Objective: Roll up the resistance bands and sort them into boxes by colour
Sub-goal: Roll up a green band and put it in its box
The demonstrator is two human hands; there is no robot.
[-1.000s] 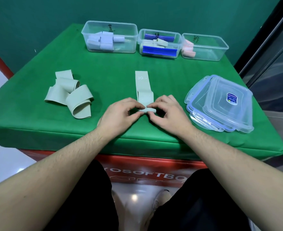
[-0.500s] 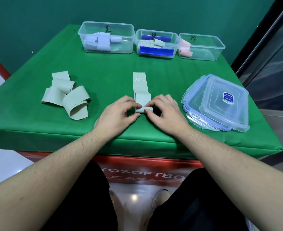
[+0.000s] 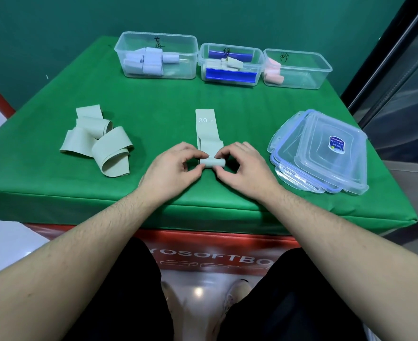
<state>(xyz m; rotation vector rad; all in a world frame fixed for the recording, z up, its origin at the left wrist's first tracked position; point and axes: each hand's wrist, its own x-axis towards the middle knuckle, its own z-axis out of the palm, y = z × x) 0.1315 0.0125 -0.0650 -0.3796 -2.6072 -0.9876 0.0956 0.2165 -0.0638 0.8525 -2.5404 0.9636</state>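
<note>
Both hands at frame centre, on the near part of the green table (image 3: 153, 102). Left hand (image 3: 172, 168) and right hand (image 3: 243, 168) each pinch 1 end of the rolled portion of a pale green band (image 3: 206, 134), thumbs on the near side, fingers curled over the top. Roll lies crosswise between the hands; the unrolled rest runs flat away toward the top of the frame, "30" printed near its far end.

Left of centre: loose pile of pale green bands (image 3: 99, 141), unrolled, overlapping each other.

Top of frame, 3 clear boxes in a row, touching or nearly so:
- left box (image 3: 178, 70): several pale blue rolls (image 3: 145, 61)
- middle box (image 3: 258, 70): 2 dark blue pieces (image 3: 230, 76), plus a pale green roll (image 3: 230, 63) between them
- right box (image 3: 313, 75): pink rolls (image 3: 273, 72) at its left end

Each box has a handwritten mark on its far wall; cannot read them.

Right of centre: stack of clear lids (image 3: 325, 156) with blue seals, top one with a small blue sticker. Stack is just beside the right hand, not touching.
</note>
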